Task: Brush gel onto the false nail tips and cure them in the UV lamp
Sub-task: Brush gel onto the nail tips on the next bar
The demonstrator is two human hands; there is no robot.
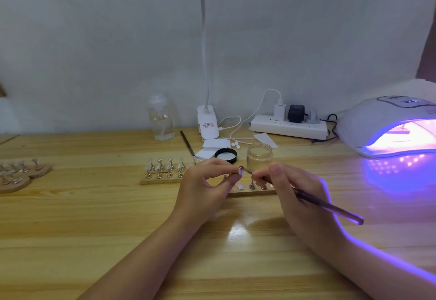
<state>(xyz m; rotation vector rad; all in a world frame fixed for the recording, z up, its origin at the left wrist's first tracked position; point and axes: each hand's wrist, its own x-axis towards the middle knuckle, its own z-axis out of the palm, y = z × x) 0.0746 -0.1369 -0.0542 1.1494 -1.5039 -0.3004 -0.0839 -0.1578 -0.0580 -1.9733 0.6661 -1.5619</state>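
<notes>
So I'm watching a wooden table (94,217), and the biggest thing on it is the UV lamp (382,125), switched on and throwing purple light over the wood. Well left of the lamp stands a white clip desk lamp (207,123), with a white power strip (289,126) between the two, back by the wall. Further left of the lamp a clear bottle (161,117) stands upright. In front of the power strip sits an open glass jar (259,154) with its black lid (226,154) just beside it. Left of the lamp and nearer me, my right hand (299,196) grips a purple brush (330,207) like a pen, tip touching a false nail tip (241,170) pinched in the fingers of my left hand (203,186). Under both hands lies a wooden holder strip (252,190); another strip (160,174) with nail tips on stands sits further left.
</notes>
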